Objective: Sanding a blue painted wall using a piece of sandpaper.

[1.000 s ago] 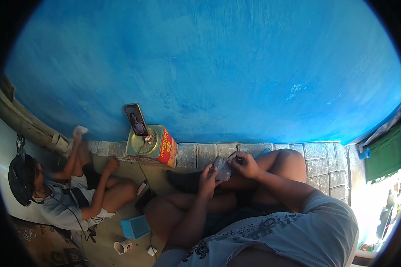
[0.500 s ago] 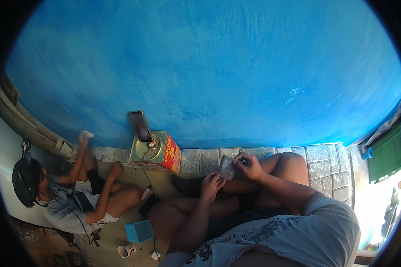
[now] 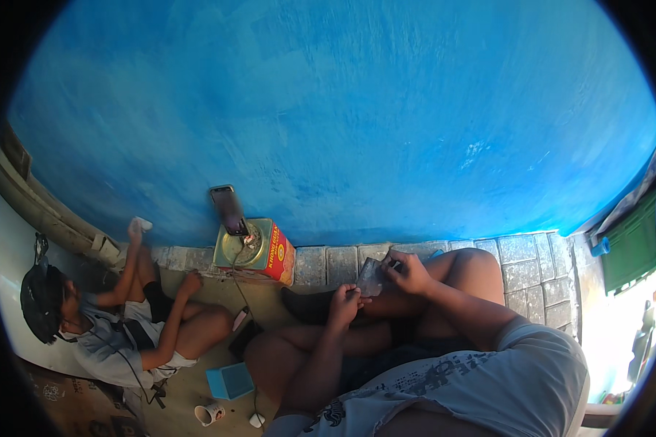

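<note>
A small, thin, dark grey rectangular sheet [image 3: 371,277] is held up in front of my lap, over my bent legs. My left hand [image 3: 343,304] is closed on its lower left edge, thumb and fingers pinching it. At the sheet's upper right corner, the fingers of my right hand [image 3: 407,273] are pinched together on it. The sheet's face has paler marks; what it is made of I cannot tell.
A blue wall [image 3: 342,124] rises ahead above grey paving blocks [image 3: 311,265]. A red and yellow tin [image 3: 278,256] bears a phone [image 3: 228,210]. At left sits another person [image 3: 116,328] holding something white. Nearby are a light-blue box [image 3: 230,381], a cup [image 3: 209,414] and a cable.
The sheet has tilted a little in my hands, and my right fingers have shifted slightly along its upper right corner. The other person's raised hand has dropped slightly in the picture.
</note>
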`<state>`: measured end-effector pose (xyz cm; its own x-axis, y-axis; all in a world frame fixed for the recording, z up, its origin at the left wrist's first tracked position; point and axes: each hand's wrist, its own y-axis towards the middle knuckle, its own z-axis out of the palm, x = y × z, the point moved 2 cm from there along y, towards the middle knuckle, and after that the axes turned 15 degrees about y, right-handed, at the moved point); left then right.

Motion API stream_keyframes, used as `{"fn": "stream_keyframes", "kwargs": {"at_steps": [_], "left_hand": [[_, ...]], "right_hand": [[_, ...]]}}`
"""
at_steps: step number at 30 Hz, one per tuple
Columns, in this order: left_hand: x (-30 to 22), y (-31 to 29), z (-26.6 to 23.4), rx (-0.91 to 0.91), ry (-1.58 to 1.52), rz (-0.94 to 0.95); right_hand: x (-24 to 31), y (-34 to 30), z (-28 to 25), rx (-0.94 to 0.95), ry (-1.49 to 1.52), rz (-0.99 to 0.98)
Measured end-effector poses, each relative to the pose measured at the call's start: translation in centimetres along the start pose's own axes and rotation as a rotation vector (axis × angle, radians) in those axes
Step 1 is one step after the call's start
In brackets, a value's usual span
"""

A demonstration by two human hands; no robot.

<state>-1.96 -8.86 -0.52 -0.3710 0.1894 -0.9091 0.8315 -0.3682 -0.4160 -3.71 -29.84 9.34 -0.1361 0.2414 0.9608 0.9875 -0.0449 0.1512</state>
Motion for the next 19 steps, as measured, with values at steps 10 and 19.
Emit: {"fn": "stream_keyframes", "kwargs": {"at_steps": [10,19], "left_hand": [[0.2,0.5,-0.5,-0.041,0.092,0.119],[0.6,0.9,-0.5,0.057,-0.110,0.190]], "right_hand": [[2.2,-0.6,0.0,0.172,0.040,-0.213],[1.2,-0.2,-0.4,0.128,0.155,-0.060]]}}
